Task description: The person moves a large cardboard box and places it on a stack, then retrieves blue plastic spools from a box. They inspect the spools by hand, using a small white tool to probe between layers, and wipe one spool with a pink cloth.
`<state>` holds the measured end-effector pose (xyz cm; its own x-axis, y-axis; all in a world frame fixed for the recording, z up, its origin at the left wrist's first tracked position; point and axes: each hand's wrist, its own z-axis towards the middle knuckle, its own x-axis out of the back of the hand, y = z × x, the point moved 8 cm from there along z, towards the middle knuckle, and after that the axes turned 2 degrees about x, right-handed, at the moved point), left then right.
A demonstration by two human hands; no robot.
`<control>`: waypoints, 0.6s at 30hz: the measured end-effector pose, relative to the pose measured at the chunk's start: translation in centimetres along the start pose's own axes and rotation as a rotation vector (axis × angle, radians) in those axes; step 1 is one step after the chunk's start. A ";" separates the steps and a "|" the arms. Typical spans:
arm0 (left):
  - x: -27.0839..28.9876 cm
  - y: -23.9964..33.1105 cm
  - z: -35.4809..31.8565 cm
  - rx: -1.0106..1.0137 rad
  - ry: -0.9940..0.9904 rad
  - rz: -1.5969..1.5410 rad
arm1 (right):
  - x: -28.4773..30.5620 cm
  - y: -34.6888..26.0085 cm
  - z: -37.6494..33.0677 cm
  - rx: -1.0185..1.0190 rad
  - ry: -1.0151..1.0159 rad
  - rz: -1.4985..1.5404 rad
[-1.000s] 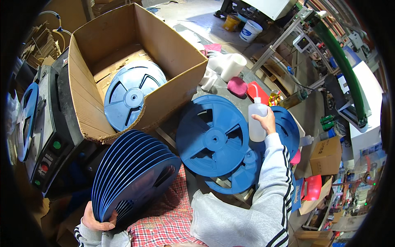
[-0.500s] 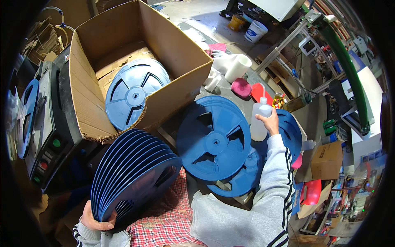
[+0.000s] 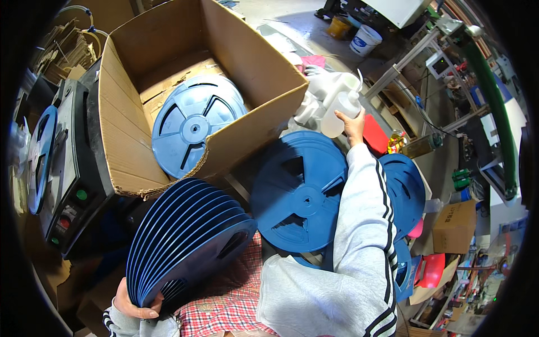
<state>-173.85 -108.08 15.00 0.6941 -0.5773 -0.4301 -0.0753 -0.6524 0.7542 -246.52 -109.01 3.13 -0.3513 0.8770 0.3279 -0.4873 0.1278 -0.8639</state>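
My left hand (image 3: 136, 300) grips the lower edge of a fanned stack of dark blue plastic reels (image 3: 191, 236), which leans over my lap. In my right hand (image 3: 352, 124) is a translucent squeeze bottle (image 3: 340, 115) with a bent spout, held tilted past the far end of the table reels. Beneath my right forearm lies a pile of blue reels (image 3: 306, 196), partly hidden by the sleeve. Light blue reels (image 3: 196, 129) rest inside an open cardboard box (image 3: 247, 132) ahead of me. The pink sponge seen before is now hidden, apparently behind the bottle and hand.
A black machine (image 3: 84, 191) with green and red buttons stands at the left, a blue reel (image 3: 44, 160) against it. White jugs (image 3: 331, 84) and a red object (image 3: 375, 133) sit beyond the bottle. More reels (image 3: 401, 191) lie right of my arm.
My right hand has carried the squeeze bottle forward and left, from above the reels toward the white jugs, and tilted it. My left hand keeps its hold on the fanned reels. The view has shifted slightly.
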 end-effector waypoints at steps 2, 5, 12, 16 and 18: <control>0.0 0.3 0.1 -0.029 0.016 -0.030 | -2.1 1.1 0.0 -0.020 -0.017 0.012; 0.1 0.2 0.3 0.019 0.012 -0.086 | -3.8 2.5 -0.3 -0.017 -0.073 0.065; 2.1 -1.7 0.1 0.013 -0.083 -0.101 | 2.4 4.7 2.0 -0.342 -0.141 0.377; 2.0 -1.0 0.7 0.017 -0.037 -0.114 | 8.5 11.8 1.7 -0.559 0.098 0.120; 1.5 -0.6 0.9 0.017 -0.025 -0.153 | 7.0 16.0 1.2 -0.736 0.021 -0.028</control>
<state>-173.39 -108.99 13.42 0.6804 -0.4825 -0.5516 0.0177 -0.7416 0.6706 -257.70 -101.36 -7.91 -0.3274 0.8767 0.3525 0.1697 0.4216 -0.8908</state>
